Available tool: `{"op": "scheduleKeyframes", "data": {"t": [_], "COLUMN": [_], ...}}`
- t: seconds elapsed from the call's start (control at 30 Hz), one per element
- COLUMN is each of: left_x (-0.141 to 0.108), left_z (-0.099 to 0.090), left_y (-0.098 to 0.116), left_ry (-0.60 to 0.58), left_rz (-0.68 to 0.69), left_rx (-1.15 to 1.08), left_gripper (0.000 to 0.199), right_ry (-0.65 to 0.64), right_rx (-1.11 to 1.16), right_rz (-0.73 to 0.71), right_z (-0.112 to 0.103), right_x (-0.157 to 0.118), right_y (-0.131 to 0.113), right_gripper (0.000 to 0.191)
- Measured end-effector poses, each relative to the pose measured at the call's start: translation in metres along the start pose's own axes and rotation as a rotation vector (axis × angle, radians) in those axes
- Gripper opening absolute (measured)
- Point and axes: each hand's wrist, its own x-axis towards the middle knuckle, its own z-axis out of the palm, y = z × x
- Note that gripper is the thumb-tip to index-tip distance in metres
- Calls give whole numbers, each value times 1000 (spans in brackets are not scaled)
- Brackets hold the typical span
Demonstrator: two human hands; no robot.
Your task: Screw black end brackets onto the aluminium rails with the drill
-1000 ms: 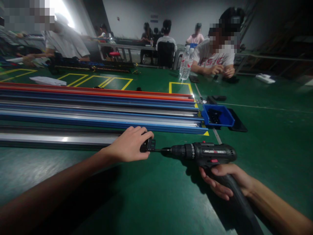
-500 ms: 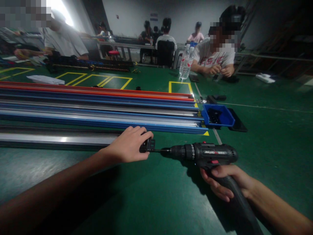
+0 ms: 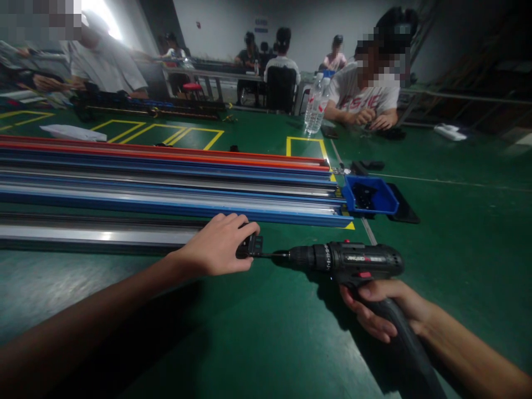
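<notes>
My right hand (image 3: 374,310) is closed around the handle of a black cordless drill (image 3: 353,260) with red buttons. The drill lies level, its long bit (image 3: 268,255) pointing left and reaching a small black end bracket (image 3: 255,245). My left hand (image 3: 220,244) wraps over that bracket at the right end of a black and silver metal rail (image 3: 103,235), fingers curled round it. The exact contact of the bit tip with the bracket is hard to make out. Part of the bracket and the rail's end are hidden under my left hand.
Behind the rail lie several blue rails (image 3: 208,205) and an orange rail (image 3: 166,152). A blue bin (image 3: 388,199) of black parts stands at their right end. Water bottles (image 3: 316,111) stand farther back. A person (image 3: 361,94) sits across the green table (image 3: 457,266).
Both hands and the drill keep nearly the same place. The view shifts very slightly, and the person at the far left has moved a hand.
</notes>
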Motion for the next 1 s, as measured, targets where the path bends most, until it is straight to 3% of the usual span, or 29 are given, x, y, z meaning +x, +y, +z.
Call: {"op": "scheduleKeyframes", "data": {"t": [0.4, 1.0], "left_x": [-1, -1], "left_z": [0, 1], "left_y": [0, -1], "left_ry": [16, 31], "left_rz": [5, 10], "left_rx": [-8, 4], "left_gripper": [41, 40], "right_ry": [-56, -13], "right_rx": [14, -6], "right_rz": [1, 23], "right_z": [2, 2], "right_x": [3, 2], "right_y": [-2, -3], "right_gripper": [26, 26]}}
